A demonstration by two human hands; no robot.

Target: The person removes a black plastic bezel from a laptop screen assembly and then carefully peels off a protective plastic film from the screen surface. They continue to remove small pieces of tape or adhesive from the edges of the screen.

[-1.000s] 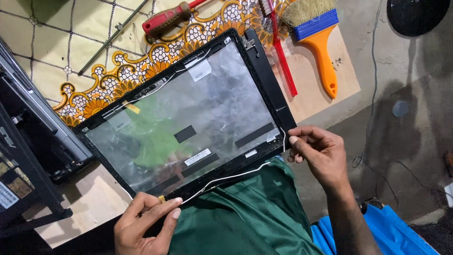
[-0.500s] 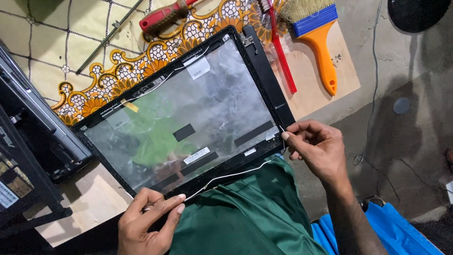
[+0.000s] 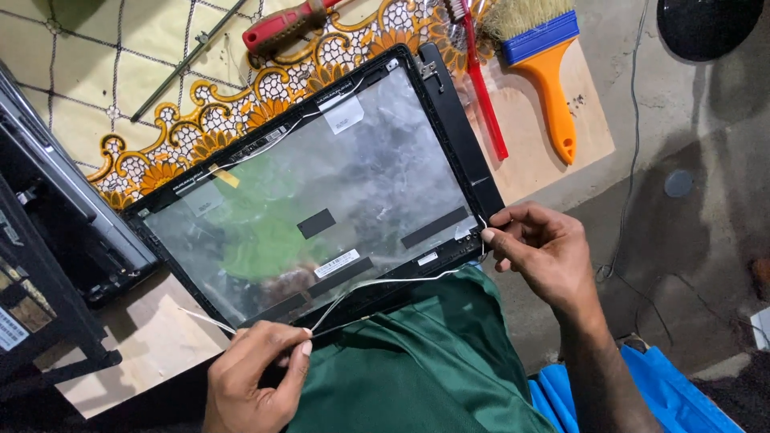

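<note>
A person sits with a laptop lid shell (image 3: 321,200) lying flat, its near edge on a green cloth (image 3: 417,361) over the lap and the rest on a patterned mat (image 3: 160,128). The shell is black around the edge and shiny silver inside. A thin white wire (image 3: 385,281) runs along its near edge. The left hand (image 3: 257,377) pinches one end of the wire between thumb and fingers, just off the near left part of the shell. The right hand (image 3: 537,248) pinches the other end at the near right corner, fingers pressed together on it. The wire looks very thin, so a hard tug could snap it or tear it from the corner. The shell could also slide off the cloth if one hand pulls more than the other. Farther off lie a red-handled screwdriver (image 3: 281,28), a red toothbrush (image 3: 481,88) and an orange paintbrush (image 3: 545,72).
</note>
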